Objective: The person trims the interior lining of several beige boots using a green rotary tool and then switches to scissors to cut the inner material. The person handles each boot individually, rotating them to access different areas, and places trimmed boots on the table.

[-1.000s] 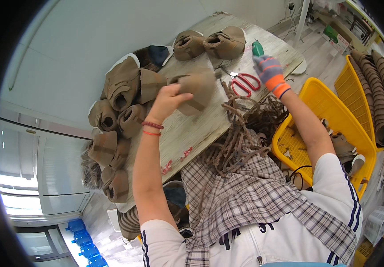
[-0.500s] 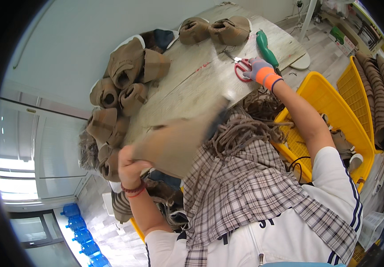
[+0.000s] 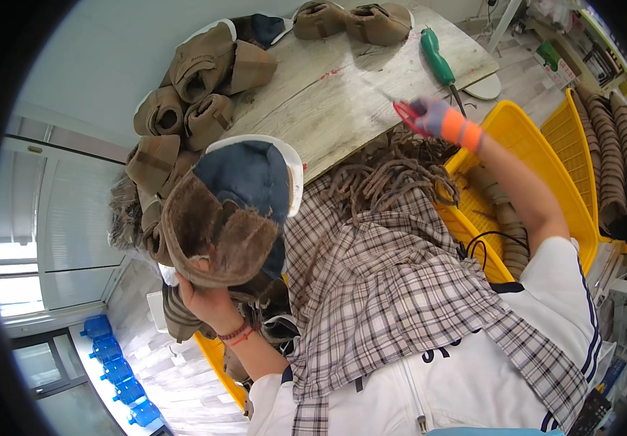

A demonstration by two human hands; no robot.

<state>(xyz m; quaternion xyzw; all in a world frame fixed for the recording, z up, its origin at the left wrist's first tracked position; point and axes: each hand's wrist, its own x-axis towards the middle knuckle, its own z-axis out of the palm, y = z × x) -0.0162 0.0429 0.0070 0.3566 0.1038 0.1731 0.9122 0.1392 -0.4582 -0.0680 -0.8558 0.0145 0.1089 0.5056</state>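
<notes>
On my monitor, the left hand grips the fur-lined hat; well to its right, the right hand holds red-handled scissors, blades pointing forward-left.

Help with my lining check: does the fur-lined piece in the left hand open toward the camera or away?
Toward the camera: the fur-lined piece shows its brown furry inside above the left hand.

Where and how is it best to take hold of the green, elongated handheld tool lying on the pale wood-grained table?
Probably around the middle of the green tool, from above and the right, closing across its length: its long body lies uncovered, with a thin black cord at the near end. The grey-orange-gloved right hand nearby holds red-handled scissors.
</notes>
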